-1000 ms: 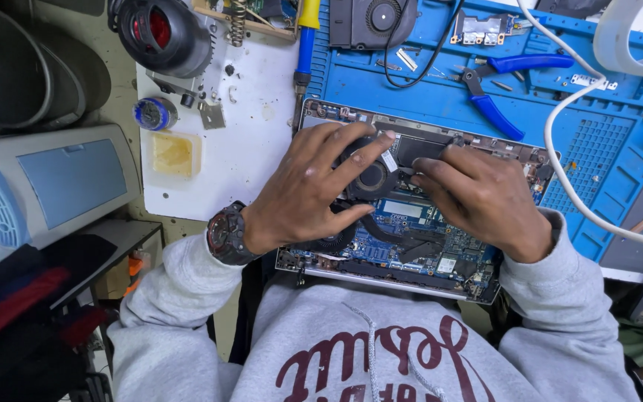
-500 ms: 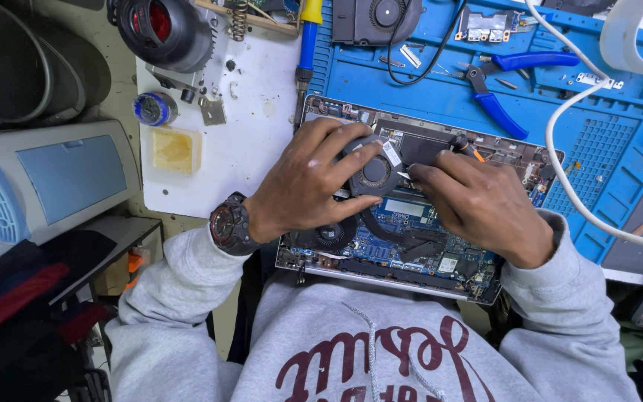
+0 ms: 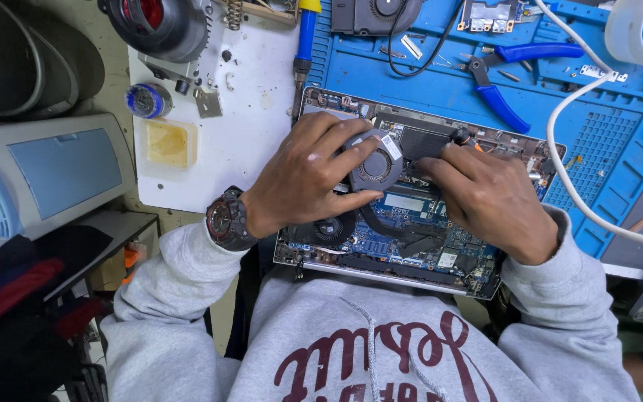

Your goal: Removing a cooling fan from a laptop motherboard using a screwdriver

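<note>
Left hand [image 3: 303, 175] fingers are curled around a round grey fan [image 3: 376, 165] with a small white label, sitting in the opened laptop [image 3: 411, 216] on the blue mat [image 3: 440, 89]. Right hand [image 3: 496, 197] fingers pinch a tool [image 3: 461, 136] just right of it.

Both forearms, in grey sleeves, reach forward from the body and angle inward, so the hands sit close together. The left hand [image 3: 308, 177] lies palm down, wrist slightly bent, fingers spread and curled, the thumb pressing in from below. The right hand [image 3: 494, 199] is also palm down, fingers bunched and pointing toward the left hand; its fingertips seem pinched together, though that is partly hidden.
</note>
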